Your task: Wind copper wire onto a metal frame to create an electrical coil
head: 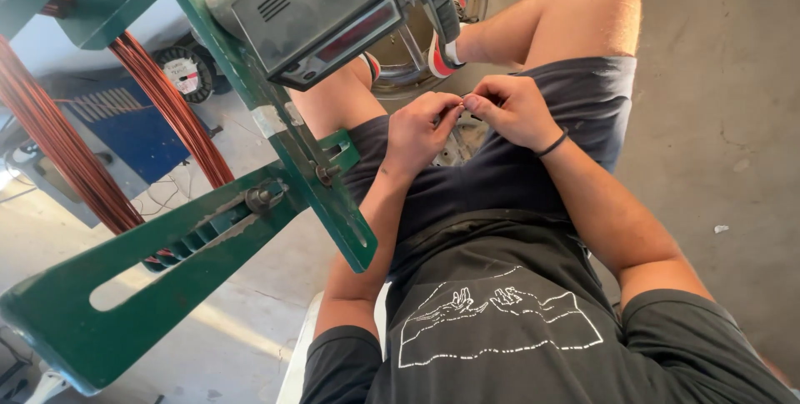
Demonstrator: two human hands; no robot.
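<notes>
Small piece (462, 104): pinched between the fingertips of both hands, held over the lap, just right of the green winding frame's lower arm. It is too small to be identified; a fine strand of wire is possible but cannot be confirmed.

Concrete floor (725, 120): grey, seen on the far side of the legs from the green winding frame.

Green winding frame (208, 229): slotted steel arms joined by bolts, filling the left half of the view. It is used as the landmark for every entry.

Copper wire coils (50, 145): thick reddish bundles draped behind the frame, at its left.

Counter box (308, 4): grey housing with vents and a red display window, mounted at the frame's top.

Blue cabinet (142, 133): seen through the frame's gap, on the floor behind it.

Left hand (421, 129): closed in a fingertip pinch on the small piece, nearest the frame's lower arm.

Right hand (512, 108): likewise closed in a pinch on the small piece, touching the left hand at the fingertips, further from the frame.

Wire spool (187, 70): dark, round, with a pale label, behind the frame's upper arm.

Wristband (552, 144): thin and black, worn on the right wrist.

Step in hand, as judged: fine fingertip work on the piece, with the frame untouched. Further handling is judged to call for a steady pinch and small, precise finger movement, not force.
</notes>
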